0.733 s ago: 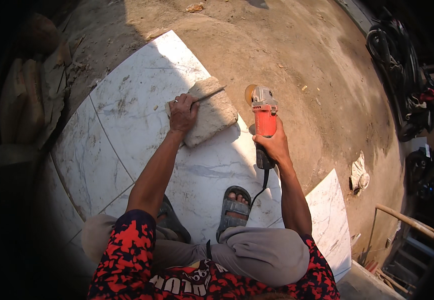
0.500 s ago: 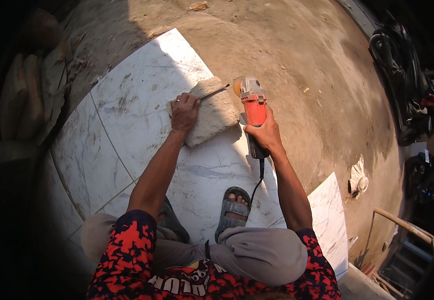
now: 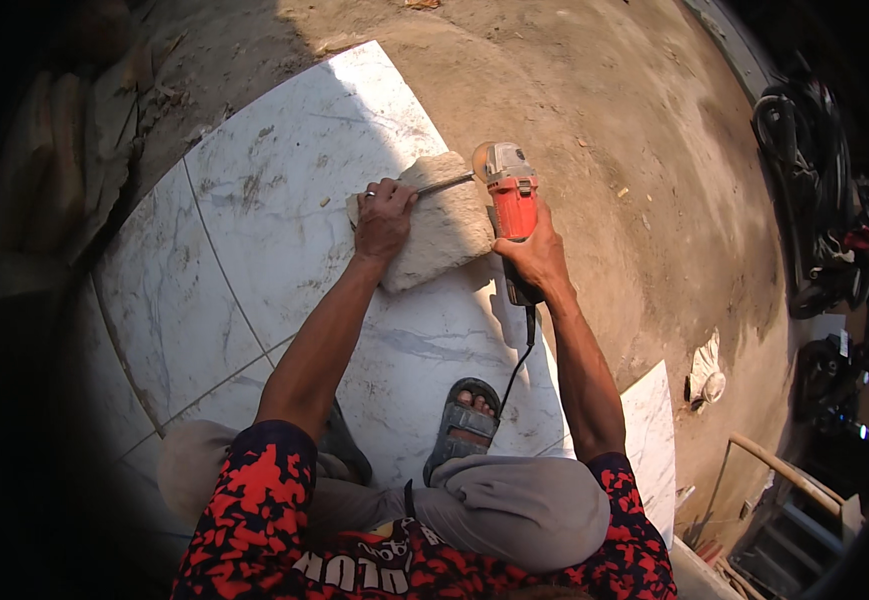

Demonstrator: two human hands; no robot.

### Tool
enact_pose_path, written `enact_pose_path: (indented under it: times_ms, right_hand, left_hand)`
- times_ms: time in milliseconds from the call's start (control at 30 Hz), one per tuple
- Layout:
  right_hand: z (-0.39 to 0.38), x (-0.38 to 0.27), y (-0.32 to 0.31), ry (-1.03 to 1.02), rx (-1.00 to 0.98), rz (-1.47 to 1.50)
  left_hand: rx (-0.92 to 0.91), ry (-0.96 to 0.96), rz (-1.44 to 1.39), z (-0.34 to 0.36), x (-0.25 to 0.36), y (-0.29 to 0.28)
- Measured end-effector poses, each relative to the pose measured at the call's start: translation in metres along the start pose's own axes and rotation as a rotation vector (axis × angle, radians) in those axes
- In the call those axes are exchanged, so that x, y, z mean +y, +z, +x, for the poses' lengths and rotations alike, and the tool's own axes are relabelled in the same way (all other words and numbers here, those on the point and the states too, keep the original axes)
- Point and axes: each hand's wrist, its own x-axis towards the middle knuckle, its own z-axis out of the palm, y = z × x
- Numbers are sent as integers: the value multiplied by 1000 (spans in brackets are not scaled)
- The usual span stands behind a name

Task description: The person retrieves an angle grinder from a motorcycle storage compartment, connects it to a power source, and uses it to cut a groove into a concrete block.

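My left hand [image 3: 384, 222] is closed round a thin metal rod [image 3: 446, 184], pressing it over a rough, pale stone block [image 3: 442, 232]. The rod points right, and its far end meets the edge of the tan disc [image 3: 481, 160] on a red and grey angle grinder [image 3: 515, 206]. Whether the disc is spinning cannot be told. My right hand [image 3: 538, 258] is wrapped round the grinder's body just below the red housing, disc end pointing away from me. A black cord [image 3: 520, 362] runs from its handle down toward my sandalled foot.
Large white marbled tiles [image 3: 254, 220] lie under the stone and my feet, dusty and partly shaded. Bare earth [image 3: 634, 200] stretches beyond and to the right. A crumpled white object [image 3: 706, 375], black cables [image 3: 804, 170] and a wooden-handled tool [image 3: 784, 465] are on the right.
The rod's tip has closed the small gap to the grinder's disc and now touches it. My left hand has shifted slightly right along the stone. The whole view has moved a little.
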Motion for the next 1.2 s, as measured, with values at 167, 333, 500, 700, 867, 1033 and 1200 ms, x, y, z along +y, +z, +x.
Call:
enact_pose_path:
  times_ms: [167, 333, 500, 700, 867, 1033, 1200]
  right_hand:
    - [4, 1, -3, 1, 1, -2]
    - [2, -2, -4, 17, -22, 5]
    - [4, 0, -4, 2, 2, 5]
    - [1, -5, -2, 34, -39, 15]
    - [5, -1, -5, 20, -4, 1]
    - [3, -5, -4, 34, -48, 30]
    - [6, -2, -5, -19, -2, -3]
  left_hand:
    - [-9, 18, 10, 1, 3, 0]
    - [-9, 19, 24, 1, 1, -1]
    - [-11, 27, 40, 1, 4, -2]
    - [-18, 14, 49, 0, 0, 1]
    - [-28, 19, 57, 1, 4, 1]
    - [-30, 11, 29, 0, 0, 3]
    - [-35, 11, 19, 1, 0, 3]
